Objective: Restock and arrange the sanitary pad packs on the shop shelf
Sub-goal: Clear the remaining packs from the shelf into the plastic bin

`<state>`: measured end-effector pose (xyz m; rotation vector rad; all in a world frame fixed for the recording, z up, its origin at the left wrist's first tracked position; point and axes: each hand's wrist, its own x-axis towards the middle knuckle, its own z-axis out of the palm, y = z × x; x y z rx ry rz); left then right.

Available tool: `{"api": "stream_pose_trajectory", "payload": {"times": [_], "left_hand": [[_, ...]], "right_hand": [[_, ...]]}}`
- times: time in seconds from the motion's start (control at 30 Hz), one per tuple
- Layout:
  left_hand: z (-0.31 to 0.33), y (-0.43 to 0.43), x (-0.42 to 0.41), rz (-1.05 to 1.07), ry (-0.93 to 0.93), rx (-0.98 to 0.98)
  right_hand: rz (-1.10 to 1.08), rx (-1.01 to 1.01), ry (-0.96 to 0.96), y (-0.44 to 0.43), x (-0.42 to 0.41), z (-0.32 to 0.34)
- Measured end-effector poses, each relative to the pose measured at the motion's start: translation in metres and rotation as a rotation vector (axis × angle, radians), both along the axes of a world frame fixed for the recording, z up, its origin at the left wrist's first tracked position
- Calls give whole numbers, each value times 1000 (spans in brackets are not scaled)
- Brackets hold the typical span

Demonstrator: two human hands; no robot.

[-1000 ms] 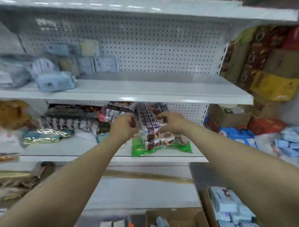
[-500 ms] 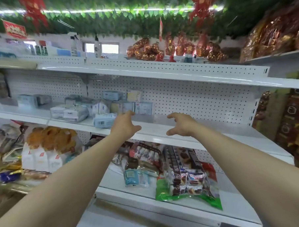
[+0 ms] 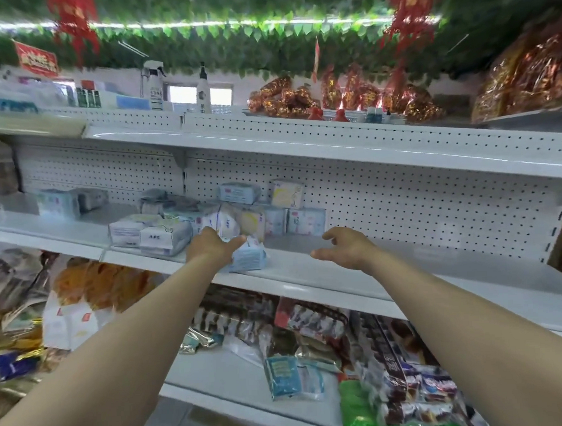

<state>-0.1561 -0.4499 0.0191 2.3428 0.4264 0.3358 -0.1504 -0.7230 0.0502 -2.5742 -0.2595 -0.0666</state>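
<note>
Fingers [image 3: 334, 235] of right hand [image 3: 345, 247] hanging loosely curled, holding nothing, hovering over middle shelf [image 3: 404, 267]. Left hand [image 3: 210, 248] touching pale blue pad pack [image 3: 251, 258] at near shelf edge, thumb lying straight on top; its fingers hidden, grip impossible to tell. Other pad packs [image 3: 164, 232] sitting clustered left and far. 2 arms stretching forward.

Pad packs [image 3: 222, 218] cluster left on the middle shelf [image 3: 404, 272]; snack packs [image 3: 310, 321] lie below.
</note>
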Motion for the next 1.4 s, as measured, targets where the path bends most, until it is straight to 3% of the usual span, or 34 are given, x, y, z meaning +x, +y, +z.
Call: {"api": "stream_pose_trajectory", "payload": {"times": [0.33, 0.5, 0.8, 1.0, 1.2, 1.4], "left_hand": [[-12, 13, 76, -107, 135, -73], [-11, -10, 94, -215, 183, -266], [-19, -28, 141, -315, 188, -195], [-51, -30, 168, -328, 101, -476], [-59, -29, 170, -278, 85, -444], [-63, -27, 176, -277, 92, -455]], "right_hand": [[-135, 37, -1, 32, 69, -13], [-223, 103, -14, 31, 95, -17], [-377, 391, 34, 21, 154, -20], [-356, 451, -1, 17, 198, -21], [-262, 574, 29, 20, 233, -29], [-252, 503, 54, 20, 260, -44]]}}
